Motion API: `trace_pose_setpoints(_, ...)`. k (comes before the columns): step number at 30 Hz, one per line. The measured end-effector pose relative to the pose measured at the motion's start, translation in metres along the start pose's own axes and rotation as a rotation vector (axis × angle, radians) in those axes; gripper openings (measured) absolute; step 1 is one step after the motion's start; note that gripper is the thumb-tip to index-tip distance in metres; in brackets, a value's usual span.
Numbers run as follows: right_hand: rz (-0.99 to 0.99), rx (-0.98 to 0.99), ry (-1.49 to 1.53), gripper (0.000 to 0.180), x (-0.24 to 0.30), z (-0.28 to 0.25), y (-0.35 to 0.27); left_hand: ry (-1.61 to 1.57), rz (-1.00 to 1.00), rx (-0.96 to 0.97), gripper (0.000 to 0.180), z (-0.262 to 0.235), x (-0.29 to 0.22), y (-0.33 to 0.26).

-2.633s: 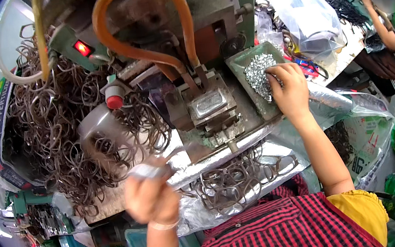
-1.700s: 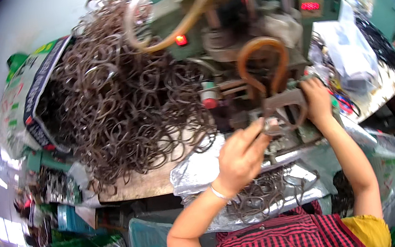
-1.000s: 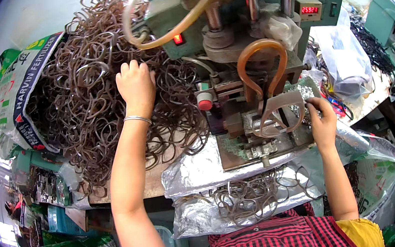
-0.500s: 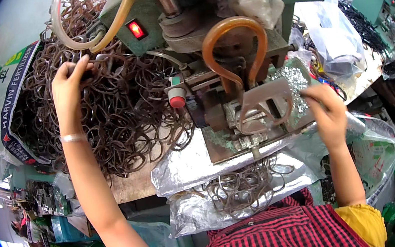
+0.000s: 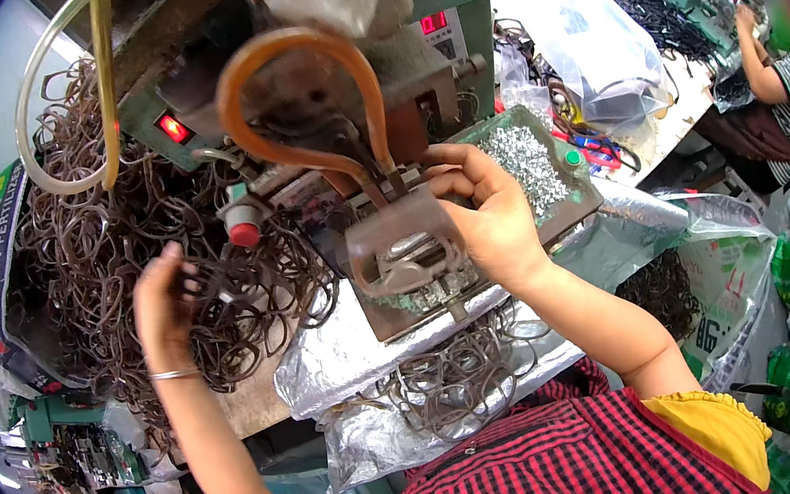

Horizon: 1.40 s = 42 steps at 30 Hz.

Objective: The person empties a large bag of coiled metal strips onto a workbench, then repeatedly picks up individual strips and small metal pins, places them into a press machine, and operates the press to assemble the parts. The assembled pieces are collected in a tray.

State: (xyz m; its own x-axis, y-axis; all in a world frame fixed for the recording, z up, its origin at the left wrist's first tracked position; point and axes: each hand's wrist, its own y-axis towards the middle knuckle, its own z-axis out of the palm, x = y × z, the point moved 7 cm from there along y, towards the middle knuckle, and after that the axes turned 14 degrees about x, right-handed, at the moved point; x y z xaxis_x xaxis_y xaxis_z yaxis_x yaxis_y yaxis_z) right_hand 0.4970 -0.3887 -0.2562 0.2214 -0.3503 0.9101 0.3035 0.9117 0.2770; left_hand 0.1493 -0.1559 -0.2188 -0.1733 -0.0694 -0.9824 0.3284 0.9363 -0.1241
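Left hand (image 5: pixel 165 315) has its fingers pinched on a brown loop at the near edge of the big tangle of brown loops (image 5: pixel 127 244), so a fresh piece looks picked. Right hand (image 5: pixel 490 218) curls narrow at the metal fixture (image 5: pixel 407 245) of the press; can't tell if it holds anything. Tray of small silver clips (image 5: pixel 529 159) sits just right. Finished-looking loops (image 5: pixel 449 381) pile on the near foil, plenty left on the far left.

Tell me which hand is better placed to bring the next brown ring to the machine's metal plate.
Left. The left hand is already in the brown ring pile, fingers among the loops. The right hand rests against the metal plate beside the tray of small silver parts, apart from the pile.
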Motion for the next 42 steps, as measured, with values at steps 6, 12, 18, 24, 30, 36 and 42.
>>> trace_pose_setpoints(6, 0.01, -0.068, 0.167, 0.048, 0.009, 0.024, -0.006, 1.251, 0.796, -0.84, 0.042, 0.021, -0.019, -0.042)
trace_pose_setpoints(12, -0.014, 0.134, -0.081, 0.051, 0.028, 0.02, -0.027, 0.981, 0.656, -0.673, 0.015, 0.033, -0.023, -0.101)
trace_pose_setpoints(18, -0.089, -0.09, -0.351, 0.042, 0.015, -0.028, -0.017, 1.163, 0.308, -0.624, 0.016, 0.026, 0.046, -0.088)
trace_pose_setpoints(24, -0.095, -0.175, -0.316, 0.037, -0.002, -0.053, -0.032, 1.451, 0.158, -0.722, 0.02, 0.047, 0.065, -0.057)
trace_pose_setpoints(30, -0.105, -0.29, -0.228, 0.031, -0.014, -0.105, -0.055, 1.521, 0.333, -0.665, 0.012, 0.05, 0.062, -0.051)
trace_pose_setpoints(36, -0.082, -0.284, -0.239, 0.028, -0.015, -0.12, -0.058, 1.309, 0.769, -0.712, 0.012, 0.056, 0.018, -0.086)
trace_pose_setpoints(42, -0.077, -0.322, -0.563, 0.019, -0.012, -0.123, -0.069, 0.436, 0.782, -0.559, 0.022, 0.036, 0.041, -0.073)
